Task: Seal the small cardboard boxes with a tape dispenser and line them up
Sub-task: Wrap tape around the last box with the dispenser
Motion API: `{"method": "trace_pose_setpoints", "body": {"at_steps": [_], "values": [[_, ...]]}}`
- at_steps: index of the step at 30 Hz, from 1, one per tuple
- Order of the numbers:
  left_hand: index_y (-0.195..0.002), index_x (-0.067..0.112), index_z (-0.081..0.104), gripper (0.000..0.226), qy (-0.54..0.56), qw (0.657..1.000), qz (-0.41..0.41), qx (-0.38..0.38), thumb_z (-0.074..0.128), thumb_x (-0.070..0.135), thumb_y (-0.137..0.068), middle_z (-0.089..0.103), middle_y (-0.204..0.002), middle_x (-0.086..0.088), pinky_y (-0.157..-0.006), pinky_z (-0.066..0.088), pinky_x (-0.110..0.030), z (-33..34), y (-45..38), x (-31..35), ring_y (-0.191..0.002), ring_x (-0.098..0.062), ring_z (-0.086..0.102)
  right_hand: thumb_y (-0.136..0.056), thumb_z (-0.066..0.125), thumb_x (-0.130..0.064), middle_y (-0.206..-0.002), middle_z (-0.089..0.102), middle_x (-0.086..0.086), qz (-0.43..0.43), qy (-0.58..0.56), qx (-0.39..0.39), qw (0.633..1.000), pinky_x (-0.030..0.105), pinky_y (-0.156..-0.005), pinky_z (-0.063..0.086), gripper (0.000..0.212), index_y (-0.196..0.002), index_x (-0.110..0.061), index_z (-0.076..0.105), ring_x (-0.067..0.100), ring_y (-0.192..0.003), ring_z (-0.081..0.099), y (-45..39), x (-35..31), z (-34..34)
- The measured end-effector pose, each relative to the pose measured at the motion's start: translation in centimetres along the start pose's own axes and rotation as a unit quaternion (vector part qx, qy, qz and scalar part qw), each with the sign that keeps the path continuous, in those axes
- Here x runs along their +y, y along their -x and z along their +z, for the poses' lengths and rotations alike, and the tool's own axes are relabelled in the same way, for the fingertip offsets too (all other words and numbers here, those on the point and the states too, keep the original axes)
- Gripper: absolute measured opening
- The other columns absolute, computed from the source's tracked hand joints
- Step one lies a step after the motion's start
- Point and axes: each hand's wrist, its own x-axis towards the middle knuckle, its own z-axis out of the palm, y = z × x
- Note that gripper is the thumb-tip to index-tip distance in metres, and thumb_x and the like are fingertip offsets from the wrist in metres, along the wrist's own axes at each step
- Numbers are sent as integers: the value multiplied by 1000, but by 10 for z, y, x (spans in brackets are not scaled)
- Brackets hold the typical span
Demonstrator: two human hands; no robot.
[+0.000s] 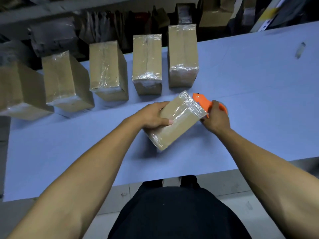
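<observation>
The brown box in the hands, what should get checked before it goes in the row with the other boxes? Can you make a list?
1. Small brown cardboard box held firmly: ok, left hand grips its side.
2. Clear tape on both ends of the box: ok, shiny tape shows at each end.
3. Tape cut free from the orange plastic tape dispenser: cannot tell, it sits against the box's far end in the right hand.
4. Room in the row of five taped cardboard boxes: ok, bare pale blue table lies to its right.
5. Underside sealed: cannot tell, hidden.
</observation>
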Motion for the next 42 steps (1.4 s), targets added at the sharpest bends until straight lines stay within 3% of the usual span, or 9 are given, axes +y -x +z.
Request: {"method": "trace_pose_setpoints", "body": {"at_steps": [4,7,10,14,19,22,33,38,42], "values": [[-137,32,57,56,-128,981,36,140,74,37,-84,53,-130,2,-100,41,-39,8,5,2,-119,-26,49,-90,60,-9,-125,60,26,-46,18,-20,999,42,-86,44,77,-156,-8,20,46,-111,57,-2,-2,1],[-129,29,65,40,-161,959,55,225,56,42,-92,50,-148,2,-103,40,-45,35,22,-3,-124,-31,52,-88,54,-5,-115,64,20,-73,-4,1,997,43,-81,47,65,-149,-13,35,43,-103,60,0,-4,1],[-152,27,36,72,-289,936,17,201,26,65,-92,20,-164,1,-111,19,-66,66,35,-8,-147,-34,25,-91,53,-11,-106,67,13,-103,-16,41,994,41,-74,48,48,-139,-12,48,35,-91,61,0,-6,-5],[-158,26,-3,100,-368,920,4,137,39,78,-84,-13,-166,-2,-111,4,-72,67,33,-13,-151,-35,-11,-87,40,-10,-106,66,13,-82,-11,74,994,41,-78,48,50,-135,-14,53,36,-92,58,3,-4,-18],[-157,26,10,95,-398,903,51,156,61,62,-85,13,-154,-13,-109,10,-71,33,26,-12,-142,-34,12,-86,51,-54,-106,62,4,-56,-52,92,993,35,-73,43,50,-121,-19,52,26,-91,54,15,-13,-50],[-157,23,18,86,-396,902,81,150,66,47,-89,25,-153,-14,-112,19,-59,17,22,-12,-138,-35,22,-76,71,-44,-106,54,1,-100,23,79,992,32,-70,39,63,-129,-24,44,23,-87,50,22,-27,-79],[-154,33,31,86,-198,958,166,123,66,3,-81,23,-163,3,-110,24,-63,27,20,-27,-151,-29,14,-67,62,-52,-101,63,-5,-294,54,-64,952,36,-74,50,61,-123,-28,51,24,-88,58,56,-116,-102],[-157,17,13,97,-22,980,92,175,64,-4,-77,8,-165,-4,-119,8,-27,25,38,-40,-150,-15,1,-70,61,-54,-105,67,-6,-321,94,-70,940,38,-75,53,55,-119,-32,51,24,-88,61,57,-110,-76],[-132,13,57,46,254,907,-10,336,66,3,-88,60,-124,3,-92,48,-20,19,56,-33,-113,-8,58,-71,61,-54,-104,68,-9,-333,92,-53,937,38,-76,53,54,-120,-34,51,24,-88,61,57,-107,-76]]}}
